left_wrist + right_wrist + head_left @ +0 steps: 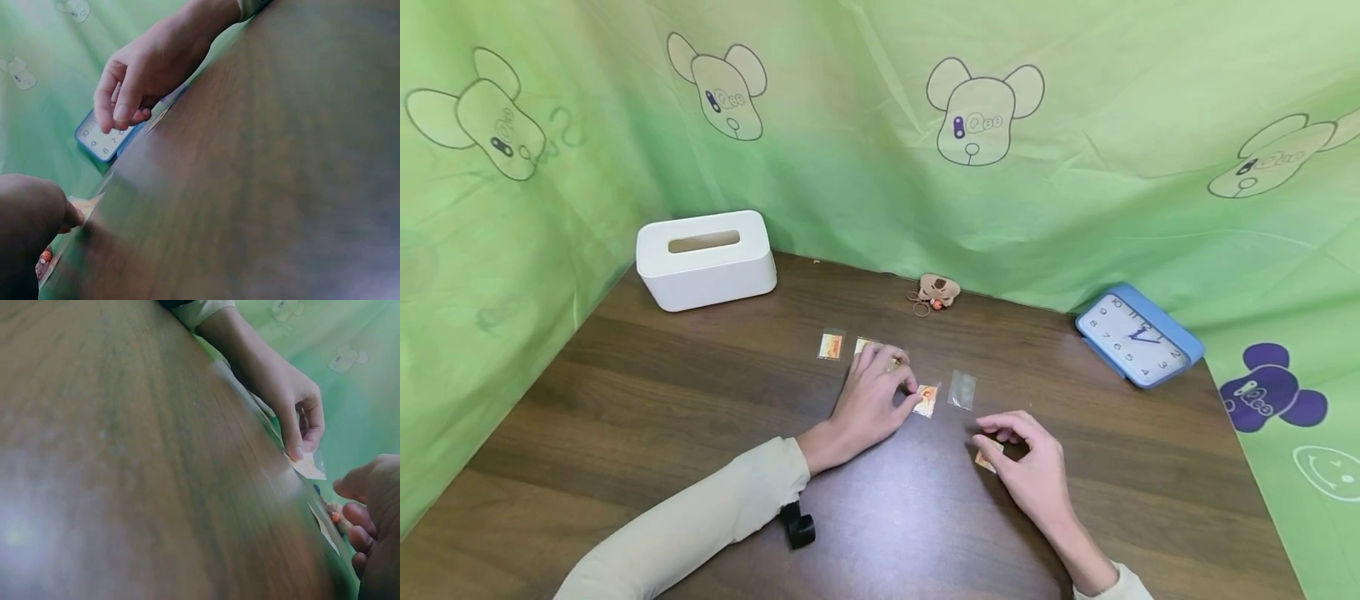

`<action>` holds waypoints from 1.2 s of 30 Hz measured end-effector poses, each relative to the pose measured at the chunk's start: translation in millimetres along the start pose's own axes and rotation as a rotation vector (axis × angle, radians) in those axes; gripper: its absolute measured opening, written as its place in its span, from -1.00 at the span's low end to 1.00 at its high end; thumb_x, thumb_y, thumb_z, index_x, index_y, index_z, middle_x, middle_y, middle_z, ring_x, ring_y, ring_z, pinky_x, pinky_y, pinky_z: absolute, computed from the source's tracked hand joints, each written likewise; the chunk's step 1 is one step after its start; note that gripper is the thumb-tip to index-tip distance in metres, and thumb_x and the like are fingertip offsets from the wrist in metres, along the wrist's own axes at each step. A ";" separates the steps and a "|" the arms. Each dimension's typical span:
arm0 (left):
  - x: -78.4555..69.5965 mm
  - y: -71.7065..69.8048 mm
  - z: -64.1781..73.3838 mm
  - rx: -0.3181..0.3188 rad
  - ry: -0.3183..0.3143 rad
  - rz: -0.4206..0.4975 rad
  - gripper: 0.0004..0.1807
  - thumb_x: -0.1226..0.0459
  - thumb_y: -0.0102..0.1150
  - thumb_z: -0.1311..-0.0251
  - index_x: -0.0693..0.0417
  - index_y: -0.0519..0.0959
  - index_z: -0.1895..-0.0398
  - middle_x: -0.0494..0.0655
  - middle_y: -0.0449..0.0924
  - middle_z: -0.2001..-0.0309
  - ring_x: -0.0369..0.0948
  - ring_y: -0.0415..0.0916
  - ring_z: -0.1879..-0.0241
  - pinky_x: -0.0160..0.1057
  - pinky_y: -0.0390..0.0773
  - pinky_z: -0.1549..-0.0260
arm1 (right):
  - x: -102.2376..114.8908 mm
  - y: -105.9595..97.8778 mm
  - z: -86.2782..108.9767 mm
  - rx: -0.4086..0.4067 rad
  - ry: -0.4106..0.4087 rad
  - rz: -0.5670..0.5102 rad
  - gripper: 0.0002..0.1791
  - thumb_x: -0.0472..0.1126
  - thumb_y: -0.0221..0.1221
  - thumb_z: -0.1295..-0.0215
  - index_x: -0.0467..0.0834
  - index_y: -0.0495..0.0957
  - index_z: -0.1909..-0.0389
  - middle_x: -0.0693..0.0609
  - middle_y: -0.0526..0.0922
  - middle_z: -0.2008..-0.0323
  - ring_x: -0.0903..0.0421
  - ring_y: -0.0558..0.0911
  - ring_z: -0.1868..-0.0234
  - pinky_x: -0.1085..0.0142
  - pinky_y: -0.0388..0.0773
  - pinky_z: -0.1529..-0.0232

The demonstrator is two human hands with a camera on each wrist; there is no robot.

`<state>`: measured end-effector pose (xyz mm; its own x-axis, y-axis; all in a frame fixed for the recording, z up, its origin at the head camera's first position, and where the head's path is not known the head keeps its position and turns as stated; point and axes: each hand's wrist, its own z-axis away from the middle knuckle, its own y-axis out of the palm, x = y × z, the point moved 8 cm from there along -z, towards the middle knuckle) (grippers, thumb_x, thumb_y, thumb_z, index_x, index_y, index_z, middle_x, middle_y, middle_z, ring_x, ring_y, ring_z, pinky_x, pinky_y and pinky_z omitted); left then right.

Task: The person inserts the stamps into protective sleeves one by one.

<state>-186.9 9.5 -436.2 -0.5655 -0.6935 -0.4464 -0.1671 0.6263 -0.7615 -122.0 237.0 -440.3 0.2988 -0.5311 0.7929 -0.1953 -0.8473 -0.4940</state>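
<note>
My left hand (pixel 871 400) pinches a small orange-and-white card in a clear sleeve (pixel 928 401) at one edge. The right wrist view shows that card (pixel 307 467) tilted under the left thumb. My right hand (pixel 1028 462), fingers loosely bent, hovers above another small orange card (pixel 988 457); in the left wrist view a gap separates the fingers from it. Between the hands lies a clear plastic sleeve (pixel 962 390). A sleeved card (pixel 831 344) lies left of my left hand, and another card (pixel 862 342) is partly hidden behind its fingers.
A white tissue box (pixel 707 271) stands at the back left. At the back middle lies a brown plush keychain (pixel 938 290). A blue clock (pixel 1138 337) leans at the right. Green printed cloth (pixel 850 183) hangs behind the wooden table (pixel 662 417).
</note>
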 end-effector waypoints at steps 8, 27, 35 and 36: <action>7.2 9.0 -11.6 0.020 -0.051 -0.026 -0.80 0.16 0.61 -0.26 -0.10 0.71 0.40 0.03 0.59 -0.27 0.13 0.30 -0.38 0.11 0.36 -0.18 | -6.6 -9.3 5.1 0.021 0.006 0.087 -0.61 -0.37 0.71 -0.02 0.06 0.88 0.17 0.12 0.78 0.21 0.20 0.60 0.24 0.53 0.46 0.13; 15.8 17.1 -28.9 0.027 -0.091 -0.049 -0.78 0.13 0.58 -0.30 -0.05 0.68 0.30 0.10 0.51 -0.35 0.18 0.27 -0.43 0.15 0.37 -0.27 | -16.2 -21.2 2.3 0.053 0.023 0.242 -0.63 -0.27 0.78 0.14 0.08 0.85 0.32 0.20 0.67 0.27 0.25 0.51 0.32 0.53 0.42 0.25; 16.5 17.6 -27.5 0.054 -0.098 -0.071 -0.78 0.09 0.56 -0.34 -0.07 0.74 0.10 0.11 0.49 -0.37 0.19 0.26 -0.44 0.16 0.37 -0.26 | -14.3 -19.2 2.8 0.070 0.013 0.216 -0.64 -0.33 0.77 0.12 0.07 0.83 0.39 0.16 0.70 0.25 0.26 0.55 0.31 0.54 0.45 0.23; 15.7 17.3 -27.4 0.053 -0.090 -0.075 -0.80 0.09 0.55 -0.35 -0.08 0.75 0.11 0.10 0.49 -0.37 0.19 0.26 -0.44 0.17 0.37 -0.25 | -13.8 -19.2 2.9 0.068 0.009 0.216 -0.65 -0.33 0.77 0.12 0.06 0.83 0.38 0.15 0.69 0.25 0.26 0.55 0.31 0.54 0.45 0.24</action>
<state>-220.8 19.2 -443.4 -0.4780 -0.7682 -0.4260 -0.1618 0.5537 -0.8169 -119.7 260.6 -442.8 0.2488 -0.7003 0.6691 -0.1903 -0.7127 -0.6752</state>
